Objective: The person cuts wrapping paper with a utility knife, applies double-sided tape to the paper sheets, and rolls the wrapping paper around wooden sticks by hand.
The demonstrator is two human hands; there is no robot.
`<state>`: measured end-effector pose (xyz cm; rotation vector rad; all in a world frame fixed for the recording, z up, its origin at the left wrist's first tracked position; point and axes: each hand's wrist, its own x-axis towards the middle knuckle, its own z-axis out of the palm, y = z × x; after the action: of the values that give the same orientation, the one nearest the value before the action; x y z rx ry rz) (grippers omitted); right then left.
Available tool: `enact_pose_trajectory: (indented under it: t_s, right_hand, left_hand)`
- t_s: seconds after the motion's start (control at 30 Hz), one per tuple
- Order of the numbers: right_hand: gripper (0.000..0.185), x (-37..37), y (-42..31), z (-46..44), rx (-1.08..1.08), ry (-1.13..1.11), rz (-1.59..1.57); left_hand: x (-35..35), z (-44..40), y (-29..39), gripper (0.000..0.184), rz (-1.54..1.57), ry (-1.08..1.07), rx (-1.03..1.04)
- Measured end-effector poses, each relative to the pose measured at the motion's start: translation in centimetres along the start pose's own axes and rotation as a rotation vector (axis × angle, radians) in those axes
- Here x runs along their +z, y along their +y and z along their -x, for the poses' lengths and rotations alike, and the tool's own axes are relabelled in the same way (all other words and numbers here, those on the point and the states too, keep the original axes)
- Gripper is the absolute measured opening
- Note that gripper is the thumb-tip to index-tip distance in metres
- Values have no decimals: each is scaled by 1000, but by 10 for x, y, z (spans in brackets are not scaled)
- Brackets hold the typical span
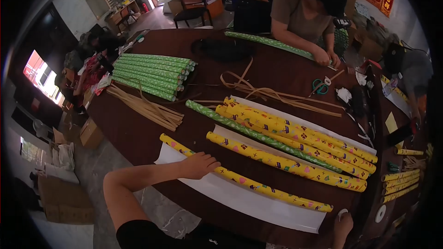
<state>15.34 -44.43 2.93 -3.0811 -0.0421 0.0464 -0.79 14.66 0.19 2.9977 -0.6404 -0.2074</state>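
A yellow patterned wrapping paper roll lies before me, with a white unrolled sheet reaching from it toward the table's near edge. My left hand presses on this roll left of its middle, fingers curled over it. At the lower right, my right hand is closed on a small white roll, which looks like tape and is mostly hidden by the fingers. Just beyond my roll lie several more yellow rolls, with one green roll among them.
Green rolls are stacked at the left beside brown strips. More strips and scissors lie mid-table. Across the table, a person handles another green roll; someone else stands behind. More yellow rolls are at right.
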Motion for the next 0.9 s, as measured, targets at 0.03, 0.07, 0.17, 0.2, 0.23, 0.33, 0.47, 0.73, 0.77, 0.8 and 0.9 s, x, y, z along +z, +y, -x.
enact_pose_trajectory:
  t_s: [0.03,0.07,0.17,0.2,0.23,0.33,0.47,0.73,0.77,0.8,0.9]
  right_hand:
    - [20,17,17,-4,-11,-1,-9]
    - [20,40,46,-10,-5,86,-19]
    - [16,31,30,10,-45,182,-6]
    - [15,20,10,21,-17,276,38]
    - [15,19,0,31,12,372,79]
    - [17,60,43,30,102,171,116]
    - [15,77,33,55,-87,289,-58]
    - [19,106,50,57,-80,406,-121]
    - [19,110,50,56,-76,409,-115]
    - [19,113,49,56,-125,514,-145]
    - [19,112,45,60,-179,606,-145]
  left_hand:
    - [2,5,-1,42,-7,-3,-12]
    - [5,8,-2,41,-14,27,-5]
    - [7,20,-1,39,-58,131,25]
    - [5,24,2,37,-56,163,20]
    - [5,29,4,38,-70,215,26]
    - [-2,46,1,38,-163,263,42]
    - [-10,58,-25,39,-296,366,51]
    - [-51,84,-11,34,-417,366,-66]
    - [-62,92,-10,34,-477,385,-82]
    - [-70,99,-11,35,-545,439,-46]
    - [-97,112,0,36,-670,536,14]
